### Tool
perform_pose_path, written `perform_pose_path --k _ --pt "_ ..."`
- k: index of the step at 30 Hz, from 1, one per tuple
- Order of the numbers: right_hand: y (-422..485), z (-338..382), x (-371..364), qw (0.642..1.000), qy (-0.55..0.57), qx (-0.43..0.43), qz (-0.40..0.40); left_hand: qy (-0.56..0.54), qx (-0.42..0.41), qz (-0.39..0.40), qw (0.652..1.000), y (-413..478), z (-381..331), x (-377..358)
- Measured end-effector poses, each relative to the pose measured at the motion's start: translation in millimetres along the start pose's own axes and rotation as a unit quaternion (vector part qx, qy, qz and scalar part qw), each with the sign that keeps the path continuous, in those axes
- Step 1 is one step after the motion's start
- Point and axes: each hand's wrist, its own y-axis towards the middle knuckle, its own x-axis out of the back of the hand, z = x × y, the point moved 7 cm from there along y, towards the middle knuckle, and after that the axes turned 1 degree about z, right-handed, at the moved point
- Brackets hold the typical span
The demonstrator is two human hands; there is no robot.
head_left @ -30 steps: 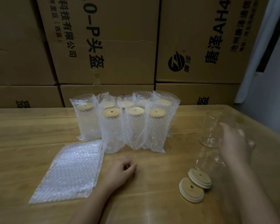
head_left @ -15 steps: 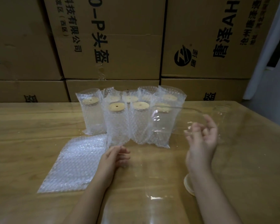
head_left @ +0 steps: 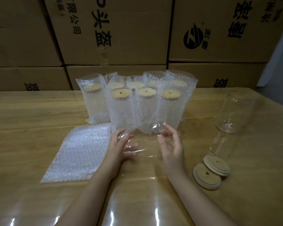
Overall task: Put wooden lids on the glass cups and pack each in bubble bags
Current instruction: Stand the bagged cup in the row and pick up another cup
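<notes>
As the lids (head_left: 207, 176) lie nearest me, just out to the right of my right hand (head_left: 171, 147), the coming reach turns on that side. The two overlap flat on the table (head_left: 145, 201), holes up. The right hand is plainly the closer one, and the left hand (head_left: 121, 147) would have to cross over.

Between the hands I hold a cup (head_left: 142, 141), clear and smeared, so I read it mostly by its glints. The left hand lays fairly straight fingers against its left side. The right bends its fingers round the right side. I judge that its long axis runs away from me and tips upward. I cannot tell which end is the mouth, and that needs settling before a lid goes on.

Just left of the left hand lies a flat stack of bags (head_left: 82, 150). I cannot make out which edge opens, but the left hand is the one beside it.

Farther right, past the lids, a spare cup (head_left: 235, 111) stands upright, well apart from both hands. A fainter one seems to sit between it and the lids.

Straight beyond both hands stand the packed cups (head_left: 145, 105), lidded and bagged, in two rows. They are close behind the cup I hold, so I would bring it upright toward me, not away.
</notes>
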Motion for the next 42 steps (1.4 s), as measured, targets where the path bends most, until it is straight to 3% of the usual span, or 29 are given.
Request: perform_pose_path --k 3,12,17,22,27,42 --pt "4 -7 -1 0.999 -0.041 0.009 0.012 0.014 -0.03 -0.02 0.999 4 -3 1" --pt "7 -33 -10 0.995 0.002 -0.069 0.067 0.018 -0.073 -0.054 0.996 8 -13 3" --pt "4 -41 -14 0.992 -0.038 -0.084 0.085 0.02 -0.082 -0.075 0.994 7 -17 6" --pt "1 -44 -13 0.988 -0.121 -0.069 0.067 0.091 -0.156 -0.102 0.978 -4 -25 5" --pt "1 -33 -9 0.993 -0.103 -0.027 0.043 0.115 -0.211 -0.105 0.965 -13 -33 -1" --pt "3 -20 -5 0.994 -0.091 0.016 0.049 0.154 -0.147 -0.063 0.975 -7 -26 -4"
